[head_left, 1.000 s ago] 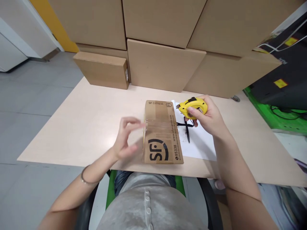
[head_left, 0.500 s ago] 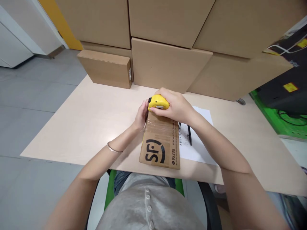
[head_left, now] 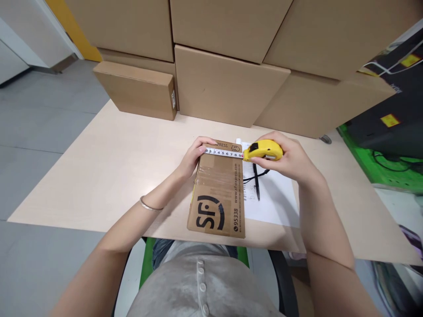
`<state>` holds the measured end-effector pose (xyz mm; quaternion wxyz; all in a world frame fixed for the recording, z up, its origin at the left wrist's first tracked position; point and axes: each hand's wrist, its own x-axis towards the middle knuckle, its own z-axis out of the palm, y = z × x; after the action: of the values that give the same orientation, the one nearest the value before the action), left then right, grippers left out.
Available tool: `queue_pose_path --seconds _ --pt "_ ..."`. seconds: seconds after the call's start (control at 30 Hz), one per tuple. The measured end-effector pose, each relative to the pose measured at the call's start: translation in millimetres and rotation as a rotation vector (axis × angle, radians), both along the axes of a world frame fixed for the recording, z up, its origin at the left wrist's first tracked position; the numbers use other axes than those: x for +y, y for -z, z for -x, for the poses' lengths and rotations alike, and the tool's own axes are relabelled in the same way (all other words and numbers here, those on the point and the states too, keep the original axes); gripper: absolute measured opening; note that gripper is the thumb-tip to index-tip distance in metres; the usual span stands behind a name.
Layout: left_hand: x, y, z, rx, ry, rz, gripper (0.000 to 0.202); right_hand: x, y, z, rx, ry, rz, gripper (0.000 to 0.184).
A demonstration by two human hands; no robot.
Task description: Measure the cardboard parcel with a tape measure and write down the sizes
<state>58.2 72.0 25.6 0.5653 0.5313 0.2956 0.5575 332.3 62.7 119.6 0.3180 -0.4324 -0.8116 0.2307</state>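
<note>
Yellow tape measure (head_left: 264, 150), white blade (head_left: 224, 152) drawn out across a printed cardboard box (head_left: 216, 187) on the counter (head_left: 132, 158).
Right hand (head_left: 292, 159): fingers closed around the yellow case, just beyond the box's right edge. Left hand (head_left: 192, 157): fingers bent, nearly together, holding the blade's end at the left edge. From where I stand, the blade crosses the box's far part. Beside the box, on the right: white paper (head_left: 279, 200), black pen (head_left: 257, 187) lying on it.
</note>
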Motion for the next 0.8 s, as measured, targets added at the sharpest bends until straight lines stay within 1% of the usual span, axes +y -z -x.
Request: queue_pose_path --seconds 0.07,0.17,0.37,0.47,0.6,0.7,0.8 --pt "-0.7 -2.0 -1.3 0.012 -0.022 -0.001 0.025 -1.6 6.4 -7.9 0.035 0.028 0.03 0.032" --pt "-0.1 -3.7 -1.9 0.026 -0.037 0.004 0.025 -1.5 13.3 -7.1 0.063 0.051 0.034 0.033" --pt "1.9 -4.8 -1.0 0.017 -0.017 0.027 0.029 0.9 14.5 -1.8 0.063 0.022 0.029 0.032" --pt "2.7 -3.2 -0.3 0.028 -0.027 0.014 0.028 -0.2 10.1 -3.7 0.021 0.038 0.032 0.033" --pt "3.5 0.0 2.5 0.024 -0.005 0.007 0.031 -0.9 -4.3 0.6 -0.032 0.023 0.017 0.031" --pt "4.3 2.1 5.9 0.055 -0.012 -0.035 0.034 3.1 -15.2 12.7 -0.077 -0.003 -0.017 0.029" --pt "7.5 4.9 9.2 0.103 -0.04 -0.09 0.038 9.4 -17.4 32.3 -0.119 -0.043 -0.04 0.035"
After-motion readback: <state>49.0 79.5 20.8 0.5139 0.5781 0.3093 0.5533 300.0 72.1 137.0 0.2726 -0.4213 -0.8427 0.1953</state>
